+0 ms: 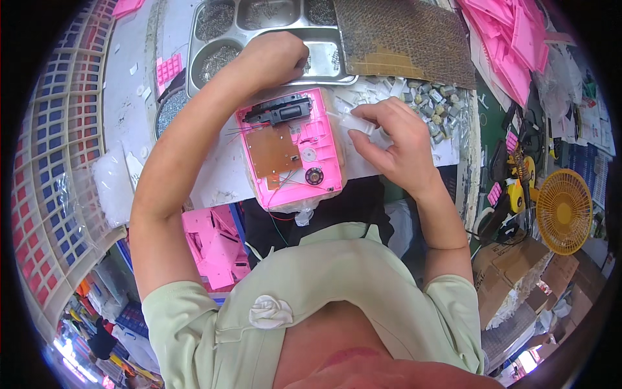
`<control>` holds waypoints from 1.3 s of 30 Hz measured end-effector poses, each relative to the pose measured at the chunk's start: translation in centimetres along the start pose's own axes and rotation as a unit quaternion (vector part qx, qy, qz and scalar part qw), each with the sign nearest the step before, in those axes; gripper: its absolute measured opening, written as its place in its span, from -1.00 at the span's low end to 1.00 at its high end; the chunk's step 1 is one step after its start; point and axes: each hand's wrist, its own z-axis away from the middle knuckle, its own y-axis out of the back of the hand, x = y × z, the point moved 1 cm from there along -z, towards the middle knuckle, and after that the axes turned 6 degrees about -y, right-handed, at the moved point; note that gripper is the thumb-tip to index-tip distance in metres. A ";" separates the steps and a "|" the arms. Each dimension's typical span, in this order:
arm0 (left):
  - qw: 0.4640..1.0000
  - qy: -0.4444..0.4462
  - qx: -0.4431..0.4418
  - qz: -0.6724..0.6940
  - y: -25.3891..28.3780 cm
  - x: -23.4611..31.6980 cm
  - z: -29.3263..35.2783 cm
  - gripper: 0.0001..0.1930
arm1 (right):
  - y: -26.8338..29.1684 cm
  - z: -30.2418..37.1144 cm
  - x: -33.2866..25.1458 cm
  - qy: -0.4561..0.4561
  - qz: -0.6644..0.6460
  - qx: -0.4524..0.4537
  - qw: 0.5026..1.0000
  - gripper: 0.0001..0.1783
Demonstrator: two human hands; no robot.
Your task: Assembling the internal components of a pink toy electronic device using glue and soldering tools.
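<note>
My left hand [277, 59] reaches over a compartmented steel tray [295, 34] of small metal parts. Its fingers curl down, closed, and whatever they hold is hidden. Between my arms lies an open pink plastic housing [332, 162]. It carries a brown circuit board [271, 149], a black mechanism [285, 111] at its far end, a small round speaker [314, 176] and thin loose wires. To its right, my right hand [405, 144] pinches a small translucent white plastic part [356, 123] between thumb and fingers, close to the housing's edge.
Beyond my right hand lie many small grey motors [435, 107]. A rough brown mat [405, 39] borders the tray. Pink panels [512, 39] are heaped at far right, above a yellow fan [564, 211]. A white plastic crate [58, 155] stands left; more pink parts [214, 246] sit below the table.
</note>
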 end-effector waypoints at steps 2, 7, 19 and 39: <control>0.998 -0.010 0.056 0.013 0.4 -0.1 0.3 -0.82 | 0.4 0.2 0.1 -0.007 0.001 0.005 1.000 -0.71; 0.946 0.085 0.188 0.250 4.3 4.5 6.2 -0.79 | 1.0 0.6 0.2 -0.021 -0.040 0.035 0.998 -0.66; 0.412 0.160 0.228 0.868 -2.8 12.2 14.2 -0.80 | -1.1 1.6 -2.4 0.071 -0.132 -0.041 0.988 -0.55; 0.971 0.038 0.208 0.110 -1.5 12.6 10.4 -0.81 | -0.6 7.8 1.4 -0.308 -0.406 0.019 0.860 -0.62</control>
